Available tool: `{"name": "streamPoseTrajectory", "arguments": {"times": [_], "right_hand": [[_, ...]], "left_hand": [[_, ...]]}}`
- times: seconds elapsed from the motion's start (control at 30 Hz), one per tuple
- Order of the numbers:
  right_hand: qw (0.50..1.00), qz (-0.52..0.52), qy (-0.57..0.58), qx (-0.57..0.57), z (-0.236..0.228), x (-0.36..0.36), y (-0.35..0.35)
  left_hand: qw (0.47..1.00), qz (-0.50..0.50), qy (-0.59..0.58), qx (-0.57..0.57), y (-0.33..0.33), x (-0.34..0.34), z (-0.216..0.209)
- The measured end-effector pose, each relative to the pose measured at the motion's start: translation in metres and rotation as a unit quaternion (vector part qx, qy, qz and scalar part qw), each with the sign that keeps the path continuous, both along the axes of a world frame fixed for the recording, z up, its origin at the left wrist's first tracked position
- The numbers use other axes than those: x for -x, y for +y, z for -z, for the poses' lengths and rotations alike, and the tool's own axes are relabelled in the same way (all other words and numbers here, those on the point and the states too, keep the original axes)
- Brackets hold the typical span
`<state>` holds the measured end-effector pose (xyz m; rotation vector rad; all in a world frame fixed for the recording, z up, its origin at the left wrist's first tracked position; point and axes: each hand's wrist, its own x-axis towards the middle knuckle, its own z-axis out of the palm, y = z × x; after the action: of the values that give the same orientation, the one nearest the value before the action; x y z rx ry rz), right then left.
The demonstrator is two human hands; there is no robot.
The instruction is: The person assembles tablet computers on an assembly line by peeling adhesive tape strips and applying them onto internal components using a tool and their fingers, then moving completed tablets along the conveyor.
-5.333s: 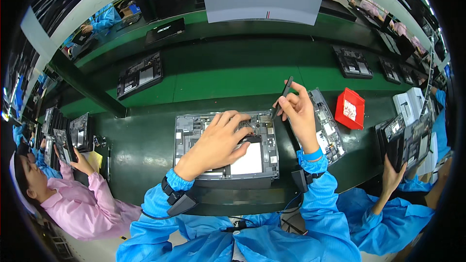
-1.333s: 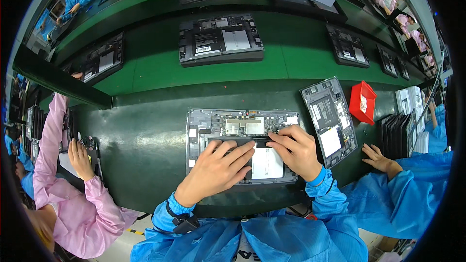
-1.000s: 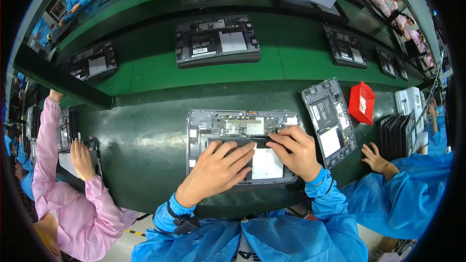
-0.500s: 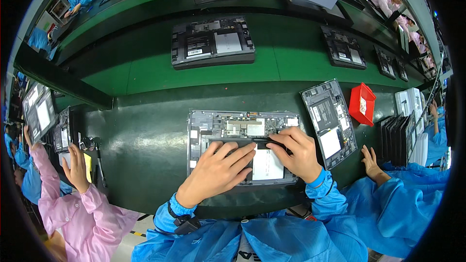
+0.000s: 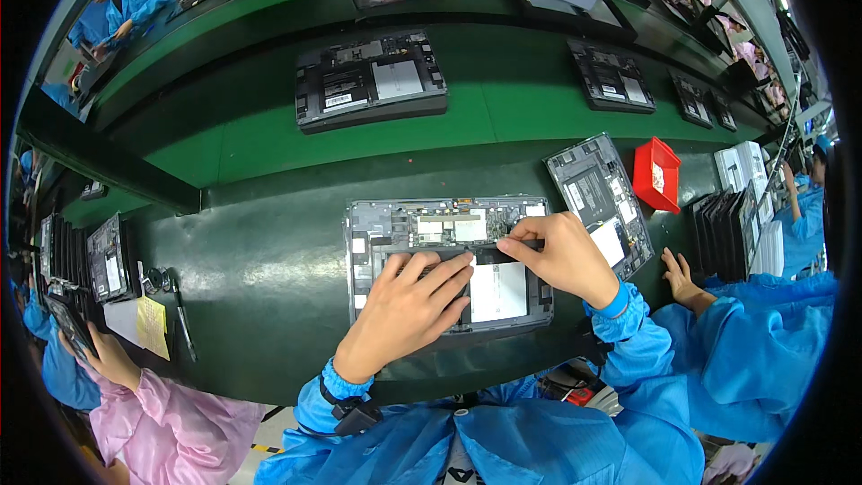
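In front of me lies an opened device housing (image 5: 361, 216), flat like a laptop base or tablet. A circuit board (image 5: 449, 224) runs along its far side, and a battery with a white label (image 5: 499, 292) sits nearer to me. My left hand (image 5: 406, 305) rests on the battery's left part, fingers stretched out and apart. My right hand (image 5: 564, 256) is at the seam between board and battery, thumb and forefinger closed together. Something dark shows at those fingertips, mostly hidden by them. A second opened housing (image 5: 588, 184) lies to the right, partly behind my right hand.
A red bin (image 5: 657, 175) stands at the right, near a stack of black panels (image 5: 720, 233). Another housing (image 5: 372, 81) rests on the green strip beyond. On the left are a pen (image 5: 183, 319), yellow paper (image 5: 153, 327) and a co-worker's hand (image 5: 111, 357). Another co-worker's hand (image 5: 684, 283) touches the table at right.
My right hand has moved slightly right and away from me along the seam, its fingers drawn together. My left hand stays on the battery. The left co-worker's hands have lowered.
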<state>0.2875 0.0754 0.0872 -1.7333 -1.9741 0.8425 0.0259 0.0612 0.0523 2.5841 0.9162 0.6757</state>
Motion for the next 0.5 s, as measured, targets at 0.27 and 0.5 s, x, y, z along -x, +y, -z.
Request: {"name": "streamPoseTrajectory", "arguments": {"times": [0.27, 0.5], "right_hand": [[0.999, -0.027, 0.007, 0.046, 0.0, 0.011, 0.004], [0.998, -0.024, 0.05, 0.021, 0.008, 0.006, 0.002]], "left_hand": [[1.0, -0.005, -0.012, -0.003, -0.006, 0.006, 0.002], [1.0, -0.005, -0.01, -0.006, -0.006, 0.006, 0.001]]}}
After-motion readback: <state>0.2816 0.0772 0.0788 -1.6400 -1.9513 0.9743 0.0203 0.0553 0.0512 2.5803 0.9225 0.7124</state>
